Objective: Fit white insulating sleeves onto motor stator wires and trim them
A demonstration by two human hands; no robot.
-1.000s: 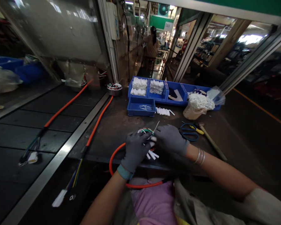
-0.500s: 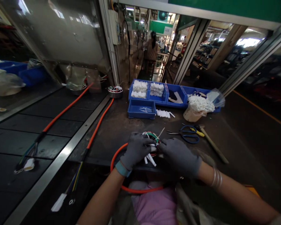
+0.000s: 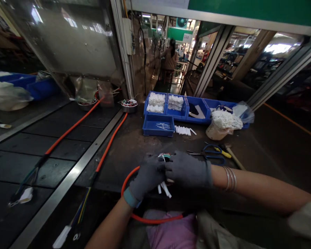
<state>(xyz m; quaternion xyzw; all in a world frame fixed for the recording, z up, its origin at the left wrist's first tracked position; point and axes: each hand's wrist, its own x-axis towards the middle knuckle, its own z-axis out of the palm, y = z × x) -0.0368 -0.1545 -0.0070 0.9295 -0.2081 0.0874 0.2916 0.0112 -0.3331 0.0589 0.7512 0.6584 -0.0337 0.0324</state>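
Gloved fingers (image 3: 160, 168) of the left hand (image 3: 148, 177) are bent inward over the work, and those of the right hand (image 3: 188, 170) come in from the other side until both sets meet; whether they pinch a wire or a tie cannot be told, since the gloves cover the spot. Just beyond the right wrist, blue-handled scissors (image 3: 215, 161) lie on the desk (image 3: 124, 145) with blades pointing left, beside a yellow-handled tool (image 3: 225, 154) and a wooden-handled hammer (image 3: 235, 157). Farther off to the right stands a tub (image 3: 215, 133) heaped with white pieces. Blue bins (image 3: 180, 114) line the far side, the two left ones stacked with white tubes; in front of them sit a shallow blue tray (image 3: 157, 132) holding thin white strips and, at its right, a row of short white tubes (image 3: 182, 130). Far left, another wired stator (image 3: 130, 108) trails an orange cable (image 3: 111, 141) toward the near edge. Below and between the fingers lies the wire-wrapped stator (image 3: 166, 156), only its far rim showing; loose white sleeves (image 3: 166, 190) stick out on its near side. A second orange cable (image 3: 123, 186) loops around left of the left hand, passes under that forearm and crosses the lap.
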